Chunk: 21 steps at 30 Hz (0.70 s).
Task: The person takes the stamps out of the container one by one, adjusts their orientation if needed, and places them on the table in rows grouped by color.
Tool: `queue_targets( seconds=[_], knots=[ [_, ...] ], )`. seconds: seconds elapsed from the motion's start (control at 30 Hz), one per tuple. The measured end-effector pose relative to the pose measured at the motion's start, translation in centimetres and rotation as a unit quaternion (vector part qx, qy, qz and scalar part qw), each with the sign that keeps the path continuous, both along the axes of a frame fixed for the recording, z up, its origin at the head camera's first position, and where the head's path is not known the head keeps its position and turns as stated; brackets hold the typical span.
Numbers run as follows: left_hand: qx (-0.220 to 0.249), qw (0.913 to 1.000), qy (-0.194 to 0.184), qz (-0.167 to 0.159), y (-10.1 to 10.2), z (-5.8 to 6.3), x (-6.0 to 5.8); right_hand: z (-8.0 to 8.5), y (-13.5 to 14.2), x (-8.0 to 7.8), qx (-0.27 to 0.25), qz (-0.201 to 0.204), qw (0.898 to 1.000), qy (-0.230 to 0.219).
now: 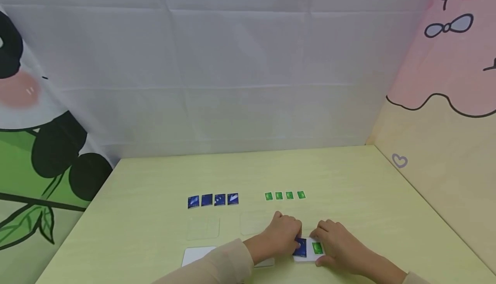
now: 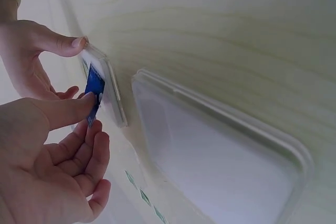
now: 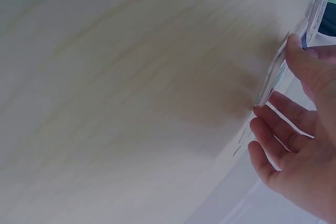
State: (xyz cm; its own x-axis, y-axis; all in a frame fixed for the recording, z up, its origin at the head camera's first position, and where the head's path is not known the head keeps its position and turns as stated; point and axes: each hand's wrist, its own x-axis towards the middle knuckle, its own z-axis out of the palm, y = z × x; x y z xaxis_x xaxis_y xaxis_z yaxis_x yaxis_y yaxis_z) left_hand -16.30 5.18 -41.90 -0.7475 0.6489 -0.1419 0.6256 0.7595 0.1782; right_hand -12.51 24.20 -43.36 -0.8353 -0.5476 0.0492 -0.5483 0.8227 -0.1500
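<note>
My left hand [image 1: 282, 232] pinches a small blue card [image 1: 300, 248] between thumb and fingers; the left wrist view shows this blue card [image 2: 94, 83] tilted against the face of a flat white case. My right hand [image 1: 342, 247] holds that white case [image 1: 310, 258] by its edges, thumb at the near side and fingers at the far side. A small green card [image 1: 317, 248] lies on the case's right half, beside the blue one. In the right wrist view the case [image 3: 272, 74] appears edge-on, with the thumb on its rim.
Several blue cards [image 1: 219, 200] line up at the back left, several green cards [image 1: 289, 195] at the back right. Two clear lids [image 1: 203, 228] lie in front of them. Another white case [image 1: 195, 254], partly behind the left sleeve, rests left of the hands. A white cloth [image 1: 240, 81] hangs behind the table.
</note>
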Motion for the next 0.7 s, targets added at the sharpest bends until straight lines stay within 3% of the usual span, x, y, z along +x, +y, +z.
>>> queue_targets(
  seconds=[0.23,0.53,0.7],
  knots=[
    [0.054,0.9968,-0.059,0.006,-0.6,0.4,0.0,0.0,-0.1,0.1,0.005,-0.003,1.0,-0.003],
    [0.092,0.9915,-0.092,0.008,-1.7,1.3,-0.3,-0.1,-0.2,0.0,0.009,-0.005,1.0,-0.002],
    [0.123,0.9835,-0.131,0.018,-2.1,1.3,-0.8,-0.2,-0.2,0.0,0.008,-0.007,1.0,0.0]
  ],
)
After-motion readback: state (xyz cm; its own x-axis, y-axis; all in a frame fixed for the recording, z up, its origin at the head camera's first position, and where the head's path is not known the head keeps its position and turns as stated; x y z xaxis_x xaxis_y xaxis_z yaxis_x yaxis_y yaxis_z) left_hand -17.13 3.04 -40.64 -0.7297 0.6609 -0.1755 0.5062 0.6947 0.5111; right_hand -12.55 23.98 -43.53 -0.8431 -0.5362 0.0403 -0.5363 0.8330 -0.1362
